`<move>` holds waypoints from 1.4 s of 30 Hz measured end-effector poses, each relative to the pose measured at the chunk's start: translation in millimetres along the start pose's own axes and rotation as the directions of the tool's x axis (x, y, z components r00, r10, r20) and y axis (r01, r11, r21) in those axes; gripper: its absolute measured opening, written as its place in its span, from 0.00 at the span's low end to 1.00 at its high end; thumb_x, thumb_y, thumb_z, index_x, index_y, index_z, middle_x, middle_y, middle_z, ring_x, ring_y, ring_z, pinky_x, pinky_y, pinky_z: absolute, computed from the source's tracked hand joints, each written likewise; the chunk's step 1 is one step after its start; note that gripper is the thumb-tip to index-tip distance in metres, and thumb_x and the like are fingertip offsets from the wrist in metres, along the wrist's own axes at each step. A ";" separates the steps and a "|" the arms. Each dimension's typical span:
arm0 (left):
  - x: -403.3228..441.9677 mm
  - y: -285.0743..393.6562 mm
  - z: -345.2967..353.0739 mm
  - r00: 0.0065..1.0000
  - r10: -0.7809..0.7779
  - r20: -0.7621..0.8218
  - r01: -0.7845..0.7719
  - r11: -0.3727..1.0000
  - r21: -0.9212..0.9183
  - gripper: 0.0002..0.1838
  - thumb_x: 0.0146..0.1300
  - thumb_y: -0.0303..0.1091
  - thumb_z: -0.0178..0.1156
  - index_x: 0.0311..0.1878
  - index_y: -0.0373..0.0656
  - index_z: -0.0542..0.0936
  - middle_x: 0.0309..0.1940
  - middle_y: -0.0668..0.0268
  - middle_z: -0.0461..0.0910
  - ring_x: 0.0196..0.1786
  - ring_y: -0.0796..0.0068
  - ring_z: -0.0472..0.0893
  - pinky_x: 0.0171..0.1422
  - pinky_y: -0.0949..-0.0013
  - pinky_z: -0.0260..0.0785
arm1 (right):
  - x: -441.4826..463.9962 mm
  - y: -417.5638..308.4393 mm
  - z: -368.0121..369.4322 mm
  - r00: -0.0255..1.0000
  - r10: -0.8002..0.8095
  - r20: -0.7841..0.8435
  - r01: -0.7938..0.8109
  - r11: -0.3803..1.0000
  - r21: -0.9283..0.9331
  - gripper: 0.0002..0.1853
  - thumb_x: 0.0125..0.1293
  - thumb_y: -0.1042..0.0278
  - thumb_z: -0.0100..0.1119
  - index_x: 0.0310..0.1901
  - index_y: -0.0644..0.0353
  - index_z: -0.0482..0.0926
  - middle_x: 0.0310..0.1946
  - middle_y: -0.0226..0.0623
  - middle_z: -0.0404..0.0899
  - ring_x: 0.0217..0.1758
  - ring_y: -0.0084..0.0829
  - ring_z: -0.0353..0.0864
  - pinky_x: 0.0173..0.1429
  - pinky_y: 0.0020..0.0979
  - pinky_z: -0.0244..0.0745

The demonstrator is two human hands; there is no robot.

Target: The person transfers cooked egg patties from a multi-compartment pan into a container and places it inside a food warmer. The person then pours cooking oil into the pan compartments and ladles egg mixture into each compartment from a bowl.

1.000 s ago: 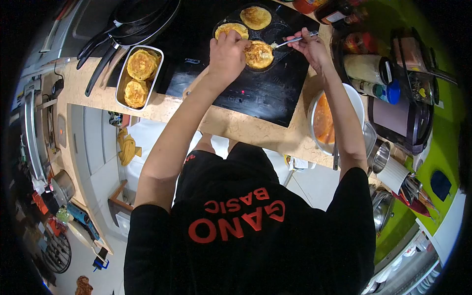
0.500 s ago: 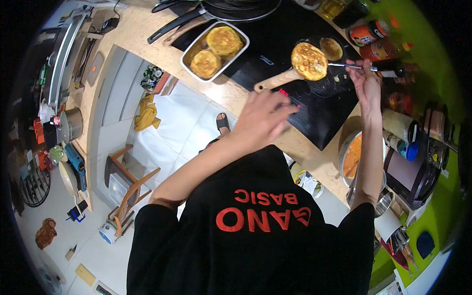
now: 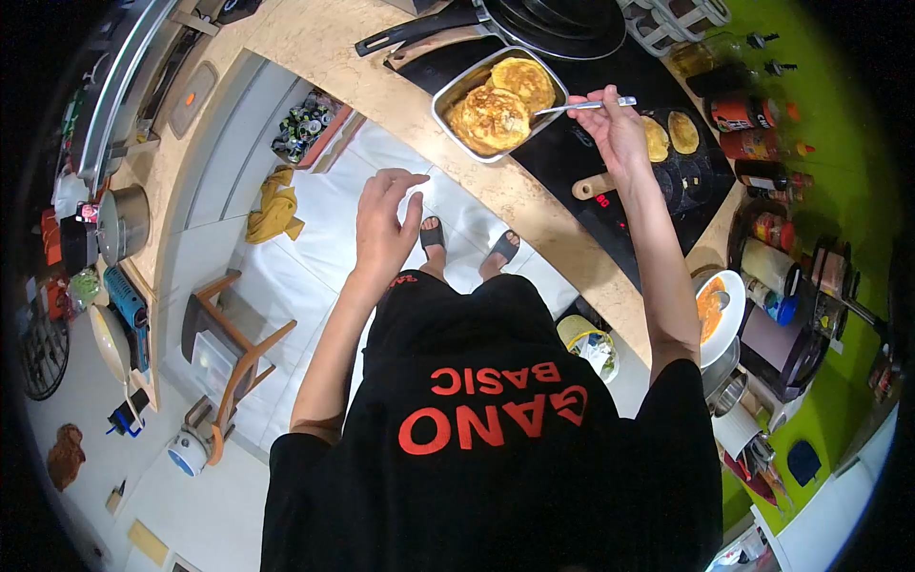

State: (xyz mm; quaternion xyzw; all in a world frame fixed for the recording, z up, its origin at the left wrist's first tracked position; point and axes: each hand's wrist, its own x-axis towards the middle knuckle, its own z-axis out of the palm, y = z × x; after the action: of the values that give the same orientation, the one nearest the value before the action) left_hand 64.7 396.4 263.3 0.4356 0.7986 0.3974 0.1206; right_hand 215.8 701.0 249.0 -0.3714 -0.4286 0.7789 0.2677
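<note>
My right hand [image 3: 615,133] holds a metal utensil [image 3: 591,104], probably a spoon, whose far end meets a browned pancake [image 3: 492,118] over the rectangular container [image 3: 446,92]. Another pancake [image 3: 523,81] lies in that container. My left hand [image 3: 386,224] hangs over the floor in front of the counter, empty, with fingers apart. On the black cooktop [image 3: 596,229] stands a molded pan [image 3: 694,186] with a wooden handle [image 3: 593,186]. Two yellow pancakes, one [image 3: 656,139] beside the other [image 3: 682,132], sit in its hollows.
Stacked black pans [image 3: 558,29] stand behind the container. A white bowl of orange mixture [image 3: 721,319] is at the counter's right, near bottles and jars [image 3: 743,113]. A chair [image 3: 233,343], a yellow cloth [image 3: 274,206] and a bin [image 3: 589,345] are below.
The pancake on the utensil has moved from the molded pan leftward to the container. My left hand has left the pan area and moved back. The view has shifted.
</note>
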 end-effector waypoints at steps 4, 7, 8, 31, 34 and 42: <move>6.5 -17.1 -4.6 1.000 0.011 0.025 -0.011 1.000 -0.030 0.10 0.57 0.24 0.58 0.43 0.42 0.80 0.41 0.61 0.76 0.47 0.59 0.74 0.52 0.61 0.66 | 12.4 12.1 14.2 1.000 -0.003 -0.017 0.001 0.994 -0.111 0.18 0.74 0.57 0.45 0.38 0.68 0.73 0.37 0.56 0.81 0.37 0.38 0.84 0.45 0.32 0.81; 12.3 -24.9 -6.5 0.999 0.022 0.041 -0.020 0.999 -0.047 0.10 0.57 0.24 0.58 0.43 0.42 0.81 0.42 0.61 0.76 0.47 0.59 0.74 0.52 0.61 0.66 | 19.0 17.9 16.3 0.998 -0.051 0.035 0.057 0.981 -0.188 0.19 0.73 0.54 0.47 0.39 0.66 0.74 0.37 0.53 0.82 0.36 0.36 0.84 0.44 0.29 0.81; 14.9 -25.9 -6.5 0.999 0.022 0.047 -0.019 0.999 -0.048 0.10 0.57 0.24 0.58 0.43 0.42 0.81 0.42 0.61 0.75 0.47 0.59 0.74 0.52 0.61 0.66 | 18.6 16.0 21.4 0.995 -0.078 0.057 0.089 0.970 -0.228 0.20 0.73 0.53 0.46 0.39 0.66 0.74 0.36 0.52 0.82 0.35 0.34 0.85 0.43 0.28 0.81; 132.9 -99.7 65.3 0.944 -0.122 0.307 0.260 0.847 -0.463 0.09 0.69 0.32 0.55 0.46 0.37 0.77 0.30 0.69 0.78 0.29 0.83 0.75 0.33 0.78 0.69 | -193.0 -17.6 -164.3 0.244 -0.691 -0.680 0.402 0.711 -0.577 0.19 0.76 0.56 0.39 0.39 0.67 0.70 0.37 0.49 0.80 0.34 0.33 0.83 0.42 0.30 0.79; 125.6 -101.9 63.5 0.910 -0.187 0.370 0.368 0.774 -0.515 0.09 0.69 0.34 0.56 0.45 0.37 0.76 0.29 0.68 0.78 0.26 0.82 0.76 0.32 0.75 0.74 | -175.2 -14.0 -172.7 0.343 -0.705 -0.621 0.359 0.709 -0.607 0.17 0.77 0.60 0.38 0.41 0.69 0.70 0.40 0.48 0.80 0.38 0.34 0.83 0.47 0.32 0.79; 68.4 -51.0 80.5 0.868 -0.356 0.345 0.495 0.650 -0.577 0.07 0.69 0.33 0.55 0.42 0.39 0.75 0.29 0.64 0.78 0.32 0.71 0.83 0.40 0.67 0.81 | -128.9 -24.9 -221.1 0.487 -0.708 -0.511 0.328 0.691 -0.644 0.13 0.75 0.68 0.44 0.43 0.70 0.75 0.40 0.42 0.81 0.42 0.30 0.83 0.49 0.27 0.77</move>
State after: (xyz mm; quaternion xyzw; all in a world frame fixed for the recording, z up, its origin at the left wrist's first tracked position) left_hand 37.0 477.6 183.4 0.2030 0.6740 0.5625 0.4336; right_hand 471.8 722.0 236.7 -0.5479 -0.5505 0.3116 0.5474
